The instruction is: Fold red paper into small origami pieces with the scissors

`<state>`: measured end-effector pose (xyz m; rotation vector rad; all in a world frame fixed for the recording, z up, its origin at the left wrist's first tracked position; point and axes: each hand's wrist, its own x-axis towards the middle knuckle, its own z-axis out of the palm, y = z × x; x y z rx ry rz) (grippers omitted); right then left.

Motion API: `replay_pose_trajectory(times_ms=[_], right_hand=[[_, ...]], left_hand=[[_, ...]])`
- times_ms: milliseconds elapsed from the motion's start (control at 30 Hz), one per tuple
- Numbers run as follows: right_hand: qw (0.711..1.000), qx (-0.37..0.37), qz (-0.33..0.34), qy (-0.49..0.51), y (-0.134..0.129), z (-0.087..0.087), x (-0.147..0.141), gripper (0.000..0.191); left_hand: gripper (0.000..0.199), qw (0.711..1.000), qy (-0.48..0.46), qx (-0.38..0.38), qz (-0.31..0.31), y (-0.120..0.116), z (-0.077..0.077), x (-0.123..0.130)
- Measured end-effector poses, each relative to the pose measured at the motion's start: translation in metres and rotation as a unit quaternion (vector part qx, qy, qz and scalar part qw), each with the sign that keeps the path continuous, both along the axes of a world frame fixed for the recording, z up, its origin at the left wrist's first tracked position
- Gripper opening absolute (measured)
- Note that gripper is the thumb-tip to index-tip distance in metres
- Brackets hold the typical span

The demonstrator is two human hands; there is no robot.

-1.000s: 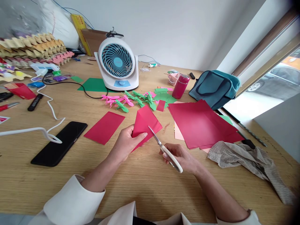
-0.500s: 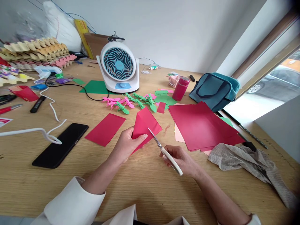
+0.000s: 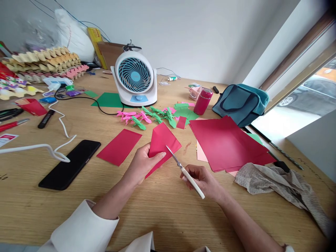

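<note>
My left hand (image 3: 145, 161) pinches a folded piece of red paper (image 3: 163, 140), thumb on top and the other fingers hidden beneath it. My right hand (image 3: 201, 180) grips a pair of scissors (image 3: 191, 180) with pale handles. Their blades point up and left, and the tip lies over or at the paper's lower right part; I cannot tell whether they cut into it. On the table to the left lies a red paper rectangle (image 3: 120, 147). Behind the folded paper are several green paper figures (image 3: 157, 115) and pink paper figures (image 3: 128, 115).
A stack of red sheets (image 3: 228, 143) lies at right, beside a crumpled cloth (image 3: 259, 178). A red flask (image 3: 203, 101) and teal bag (image 3: 238, 105) stand behind. A white fan (image 3: 135, 78) is at the back. A black phone (image 3: 70, 166) and white cable (image 3: 56, 150) are at left.
The view has shifted slightly, so the whole scene sits a little lower. Both hands keep their hold; the folded paper and scissors have barely moved, the paper tilting a touch.
</note>
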<state>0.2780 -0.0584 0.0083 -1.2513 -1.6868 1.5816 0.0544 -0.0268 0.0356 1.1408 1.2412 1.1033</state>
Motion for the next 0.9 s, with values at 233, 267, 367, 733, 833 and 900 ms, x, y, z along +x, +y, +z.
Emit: replay_pose_trajectory(times_ms=[233, 267, 367, 733, 833, 900], right_hand=[[1.000, 0.009, -0.007, -0.009, 0.000, 0.001, 0.000, 0.043], [1.000, 0.012, -0.007, -0.009, 0.000, 0.001, 0.000, 0.043], [1.000, 0.015, -0.008, -0.011, 0.000, 0.001, 0.000, 0.043], [0.999, 0.010, -0.012, -0.030, 0.000, 0.000, 0.000, 0.045], [1.000, 0.008, -0.009, -0.029, -0.001, 0.001, -0.001, 0.043], [0.999, 0.009, -0.008, -0.030, -0.001, 0.001, -0.001, 0.043]], left_hand=[[0.038, 0.998, -0.064, 0.009, 0.003, 0.005, -0.004, -0.004], [0.037, 0.997, -0.070, 0.012, 0.011, 0.005, -0.005, -0.004], [0.039, 0.997, -0.054, 0.029, 0.040, 0.008, -0.007, -0.006], [0.039, 0.999, -0.001, 0.050, 0.018, 0.011, -0.011, -0.010], [0.039, 0.998, 0.021, 0.058, 0.017, 0.011, -0.012, -0.011], [0.038, 0.998, 0.029, 0.057, 0.012, 0.010, -0.012, -0.011]])
